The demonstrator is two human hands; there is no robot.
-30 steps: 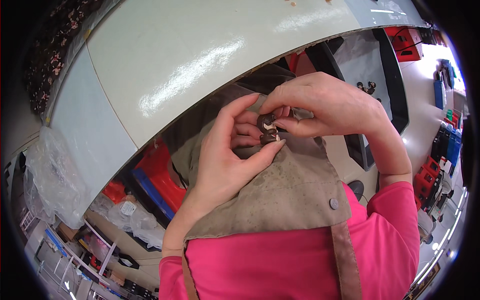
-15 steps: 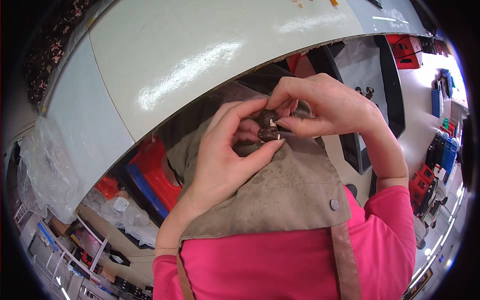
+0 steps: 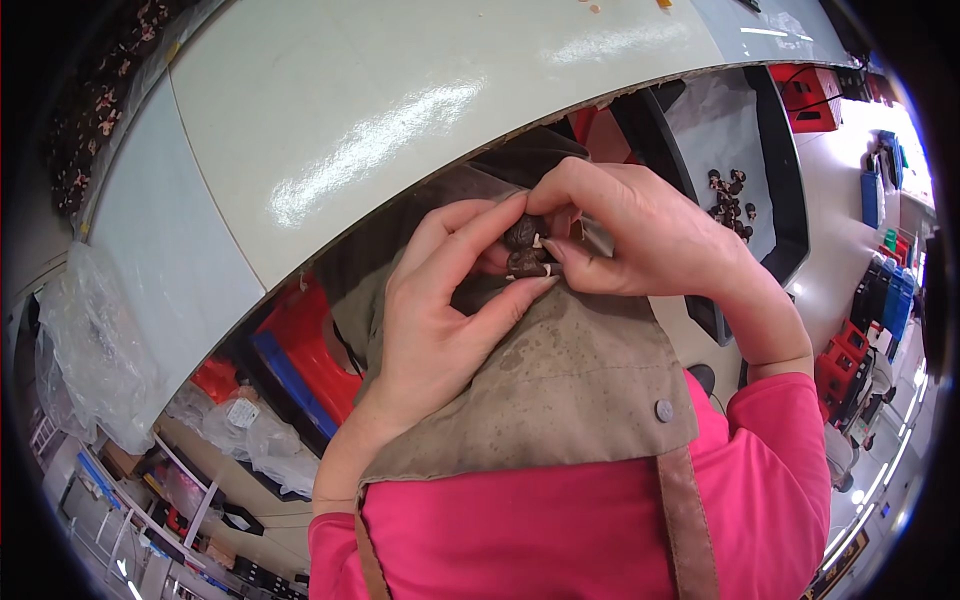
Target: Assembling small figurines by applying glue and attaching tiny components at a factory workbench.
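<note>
Over my apron, both hands meet on a small dark brown figurine (image 3: pixel 526 236) with pale, cream-coloured bits. My left hand (image 3: pixel 442 290) curls round its left side, with the thumb at the base and the fingertips at the top. From the right, my right hand (image 3: pixel 625 230) pinches near its upper part with thumb and forefinger. Fingers cover part of the figurine, so its full shape is hidden. Similar small dark pieces (image 3: pixel 730 203) lie in a lined black tray (image 3: pixel 778 150) beyond my right hand.
A pale worktable (image 3: pixel 330 110) curves in front of me, its edge just past my hands. Clear plastic bags (image 3: pixel 95 340) hang at its left end. Red and blue bins (image 3: pixel 310 330) stand below. More dark pieces with pink (image 3: pixel 100 120) fill the far left; a red crate (image 3: pixel 805 98) stands right.
My hands and the figurine have shifted slightly left, and the figurine is turned a little. More of the pieces in the tray now show past my right wrist.
</note>
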